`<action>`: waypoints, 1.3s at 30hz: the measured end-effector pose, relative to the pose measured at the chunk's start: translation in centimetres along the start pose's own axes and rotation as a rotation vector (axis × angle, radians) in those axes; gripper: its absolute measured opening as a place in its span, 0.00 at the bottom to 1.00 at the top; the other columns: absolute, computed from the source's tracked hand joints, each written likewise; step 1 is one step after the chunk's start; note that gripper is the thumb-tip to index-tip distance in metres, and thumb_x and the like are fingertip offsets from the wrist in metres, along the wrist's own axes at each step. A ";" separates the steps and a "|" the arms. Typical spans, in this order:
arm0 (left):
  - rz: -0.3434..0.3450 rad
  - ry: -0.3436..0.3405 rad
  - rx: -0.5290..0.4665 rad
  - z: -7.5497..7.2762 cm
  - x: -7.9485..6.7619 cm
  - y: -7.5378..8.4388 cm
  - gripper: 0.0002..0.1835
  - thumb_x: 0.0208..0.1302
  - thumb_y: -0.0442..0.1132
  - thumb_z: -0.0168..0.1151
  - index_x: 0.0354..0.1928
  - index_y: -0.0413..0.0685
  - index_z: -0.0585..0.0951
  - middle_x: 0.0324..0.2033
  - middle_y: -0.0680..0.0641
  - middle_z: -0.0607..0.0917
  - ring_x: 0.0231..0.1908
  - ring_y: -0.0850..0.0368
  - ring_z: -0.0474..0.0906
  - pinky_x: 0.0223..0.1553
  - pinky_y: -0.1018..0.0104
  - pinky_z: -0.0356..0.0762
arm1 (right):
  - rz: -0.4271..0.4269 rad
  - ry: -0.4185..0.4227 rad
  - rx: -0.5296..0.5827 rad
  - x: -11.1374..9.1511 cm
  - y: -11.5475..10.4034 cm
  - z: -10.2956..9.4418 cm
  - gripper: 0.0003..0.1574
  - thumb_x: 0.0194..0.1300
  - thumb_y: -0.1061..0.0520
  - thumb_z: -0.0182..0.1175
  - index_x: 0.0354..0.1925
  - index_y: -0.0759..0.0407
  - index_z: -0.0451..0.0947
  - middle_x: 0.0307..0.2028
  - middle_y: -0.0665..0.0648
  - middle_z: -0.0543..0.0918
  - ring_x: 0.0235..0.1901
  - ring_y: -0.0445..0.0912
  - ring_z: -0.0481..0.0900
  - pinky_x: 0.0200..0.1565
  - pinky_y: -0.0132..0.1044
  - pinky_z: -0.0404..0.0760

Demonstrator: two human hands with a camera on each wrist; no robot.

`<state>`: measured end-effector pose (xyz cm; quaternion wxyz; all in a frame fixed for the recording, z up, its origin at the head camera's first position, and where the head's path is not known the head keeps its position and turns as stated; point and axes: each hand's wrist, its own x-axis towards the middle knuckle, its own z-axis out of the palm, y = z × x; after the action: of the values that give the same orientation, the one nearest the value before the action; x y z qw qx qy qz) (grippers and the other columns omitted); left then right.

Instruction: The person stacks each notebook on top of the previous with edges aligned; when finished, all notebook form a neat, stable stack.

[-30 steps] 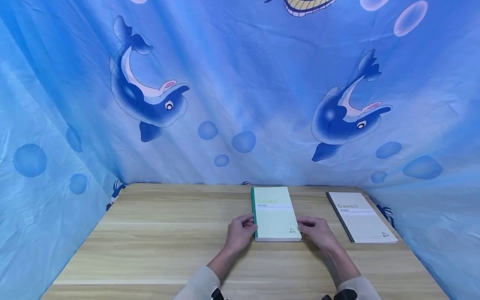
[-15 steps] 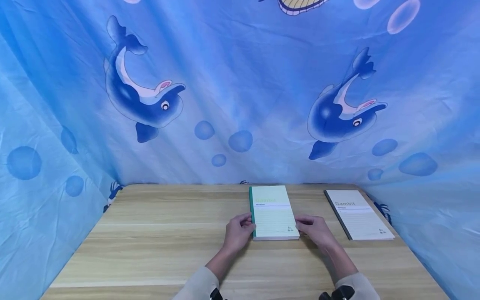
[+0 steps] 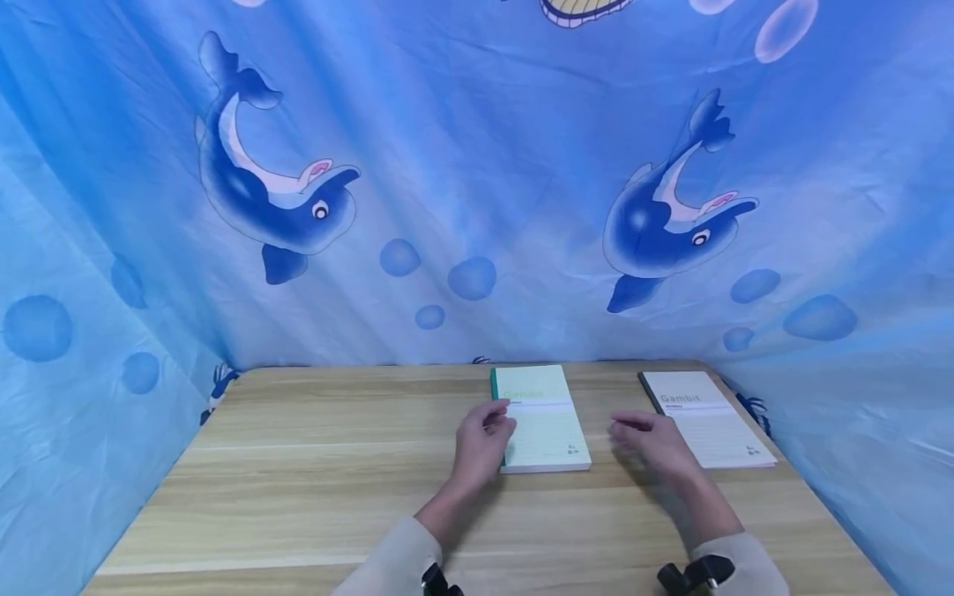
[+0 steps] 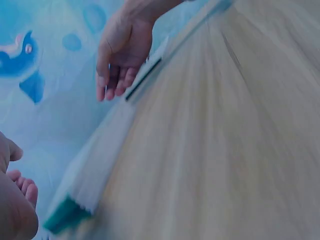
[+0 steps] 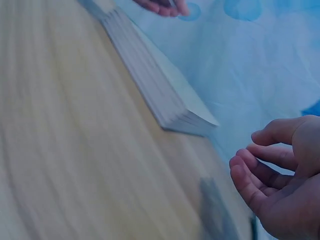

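Note:
A thick pale-green pile of notebooks (image 3: 542, 434) with a green spine lies flat on the table, "Gambit" printed on its top cover. Several layers show along its page edges (image 5: 147, 75) in the right wrist view. My left hand (image 3: 480, 445) hovers at its left side, fingers loosely bent and overlapping the cover in the head view. My right hand (image 3: 662, 447) is off to the right of the pile, raised over the table with loosely curved fingers and nothing in them. Beside that hand lies a white notebook (image 3: 726, 434) with a dark spine, partly covered by the hand.
The wooden table (image 3: 335, 472) runs back to a blue curtain (image 3: 447, 165) printed with dolphins and bubbles. More curtain hangs along both sides. The white notebook lies close to the table's right edge.
Both hands have let go of the green notebook pile's sides. The left has lifted slightly, and the right has moved away rightward toward the white notebook. The head view has shifted a little.

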<state>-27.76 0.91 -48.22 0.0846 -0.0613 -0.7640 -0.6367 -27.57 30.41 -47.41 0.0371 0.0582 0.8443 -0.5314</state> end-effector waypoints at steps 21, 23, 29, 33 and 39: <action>-0.219 -0.407 -0.259 12.5 -2.1 5.3 0.12 0.65 0.35 0.67 0.50 0.45 0.87 0.44 0.50 0.90 0.43 0.62 0.84 0.52 0.61 0.85 | 0.036 0.149 -0.052 -1.4 4.3 -9.4 0.36 0.80 0.47 0.53 0.75 0.66 0.65 0.71 0.68 0.74 0.43 0.19 0.74 0.57 0.34 0.83; -0.235 -0.393 -0.260 13.2 -2.3 5.3 0.11 0.64 0.34 0.67 0.48 0.45 0.87 0.45 0.48 0.90 0.42 0.62 0.83 0.50 0.64 0.84 | 0.057 0.167 -0.045 -1.3 4.8 -10.0 0.35 0.80 0.47 0.52 0.75 0.65 0.64 0.71 0.68 0.73 0.42 0.19 0.73 0.55 0.30 0.82; -0.282 -0.376 -0.287 15.0 -2.9 5.5 0.10 0.63 0.31 0.68 0.46 0.46 0.87 0.40 0.50 0.89 0.41 0.61 0.83 0.52 0.60 0.84 | 0.064 0.253 -0.046 -1.2 6.4 -12.0 0.35 0.80 0.50 0.50 0.75 0.68 0.62 0.73 0.73 0.67 0.47 0.27 0.76 0.49 0.24 0.81; -0.294 -0.382 -0.293 15.8 -3.2 5.7 0.11 0.62 0.31 0.68 0.46 0.45 0.87 0.39 0.51 0.89 0.41 0.60 0.84 0.54 0.55 0.85 | 0.106 0.312 -0.060 -1.1 7.3 -13.5 0.35 0.80 0.51 0.49 0.76 0.68 0.61 0.76 0.75 0.61 0.66 0.57 0.73 0.60 0.42 0.80; -0.293 -0.401 -0.277 16.2 -3.4 5.9 0.10 0.62 0.32 0.68 0.46 0.45 0.87 0.39 0.50 0.89 0.40 0.60 0.83 0.54 0.52 0.84 | 0.181 0.387 -0.038 -0.5 8.5 -14.7 0.36 0.78 0.55 0.51 0.76 0.69 0.59 0.76 0.77 0.59 0.75 0.71 0.57 0.72 0.67 0.64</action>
<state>-24.08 17.98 -46.10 -0.1704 -0.0860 -0.6718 -0.7157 -25.88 47.28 -48.60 -0.0771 0.2344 0.8368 -0.4887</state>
